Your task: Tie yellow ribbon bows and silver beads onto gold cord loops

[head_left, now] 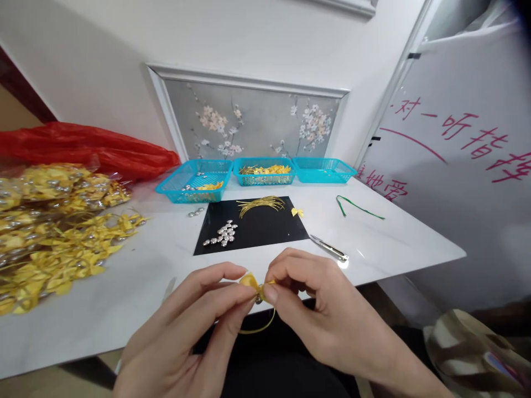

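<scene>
White surface [141, 276] stretches wide below a framed blossom panel [265, 119], three blue baskets [188, 196] lined up at the back, black mat [265, 232] in front of them! Down by the near edge, both hands angle inward: the left hand [186, 320] pinches one side of a yellow ribbon bow [249, 281], the right hand [319, 304] the other, fingers [236, 296] closed on it, a thin cord [261, 330] looping beneath.

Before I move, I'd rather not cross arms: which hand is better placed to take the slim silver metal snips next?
Probably the right hand: the snips lie just beyond it, farther from the left hand. Both hold the yellow ribbon bow, so the right should release first.
</scene>
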Demonstrator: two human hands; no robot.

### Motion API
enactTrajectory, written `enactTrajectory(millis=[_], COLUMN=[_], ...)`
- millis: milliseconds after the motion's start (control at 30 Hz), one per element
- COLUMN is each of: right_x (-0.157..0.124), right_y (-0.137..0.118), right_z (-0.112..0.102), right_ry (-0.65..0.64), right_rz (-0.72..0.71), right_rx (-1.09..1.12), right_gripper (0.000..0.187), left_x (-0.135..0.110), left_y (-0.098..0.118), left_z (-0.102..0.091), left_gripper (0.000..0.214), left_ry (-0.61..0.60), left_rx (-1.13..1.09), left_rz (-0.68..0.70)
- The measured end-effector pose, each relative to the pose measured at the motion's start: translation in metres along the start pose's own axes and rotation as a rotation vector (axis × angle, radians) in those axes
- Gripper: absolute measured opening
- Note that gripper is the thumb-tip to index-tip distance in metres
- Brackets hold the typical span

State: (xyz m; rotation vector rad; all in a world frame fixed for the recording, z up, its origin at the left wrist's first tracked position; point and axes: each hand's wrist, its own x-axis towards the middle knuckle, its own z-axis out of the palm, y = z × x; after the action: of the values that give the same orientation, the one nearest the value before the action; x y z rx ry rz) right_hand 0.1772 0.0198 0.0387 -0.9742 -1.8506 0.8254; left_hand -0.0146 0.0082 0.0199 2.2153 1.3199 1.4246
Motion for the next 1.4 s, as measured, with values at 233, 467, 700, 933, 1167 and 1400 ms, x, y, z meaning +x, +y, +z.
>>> enactTrajectory(millis=[233,467,700,933,1167,1400], right_x=[0.002,0.004,0.004,0.002,0.005,0.011], right_y=[0.001,0.0,-0.001,0.003,-0.002,0.001], right_z=[0.0,-0.002,-0.003,-0.004,0.002,0.001], right_ry=[-0.012,-0.033,-0.032,0.048,0.015,-0.03], right_rz=[0.034,0.056,0.011,-0.006,0.022,0.016], right_rx=[0.011,0.0,0.006,-0.006,-0.048,-0.044], right_gripper=[0.021,0.02,0.018,0.016,0.013,0.015], left_x=[0.002,0.002,0.02,0.02,0.007,0.017], left_y=[0.002,-0.004,0.0,-0.005,-0.008,-0.003], left_z=[0.001,0.0,-0.004,-0.005,-0.001,-0.007], left_gripper=[0.028,0.018,0.014,0.007,0.006,0.013], left_ry=[0.02,0.019,-0.133,-0.104,-0.072,-0.133], left_rx=[0.044,0.137,-0.065,-0.12,0.007,-0.047], left_rz=[0.071,0.135,-0.13,-0.25,-0.195,-0.229])
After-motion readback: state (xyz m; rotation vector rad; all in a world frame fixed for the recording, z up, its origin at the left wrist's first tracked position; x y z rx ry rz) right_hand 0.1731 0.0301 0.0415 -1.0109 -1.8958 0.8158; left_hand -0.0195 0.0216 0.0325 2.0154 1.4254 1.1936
